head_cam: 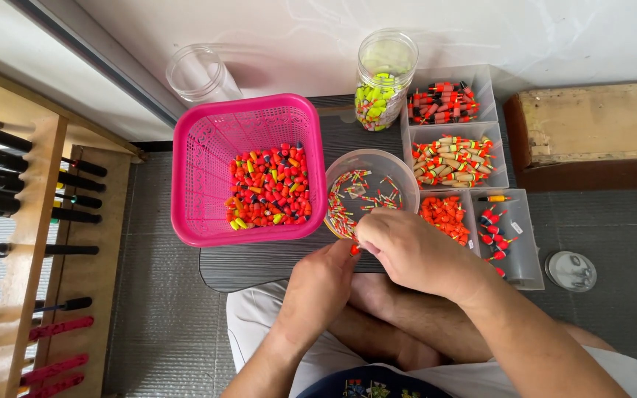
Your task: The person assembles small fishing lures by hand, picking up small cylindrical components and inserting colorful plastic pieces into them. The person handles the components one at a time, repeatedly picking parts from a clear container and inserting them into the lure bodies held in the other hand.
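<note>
Head view, centre frame — left hand (324, 284) and right hand (407, 247) pinch one small red plastic float (354, 250) between closed fingertips, beside a clear round plastic tub (405, 171).

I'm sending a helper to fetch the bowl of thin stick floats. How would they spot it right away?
Find the pink basket on the dark mat. Touching its right side is a round clear plastic bowl, just beyond the person's hands. Unlike the square trays to its right, it is round and holds thin striped sticks.
</note>
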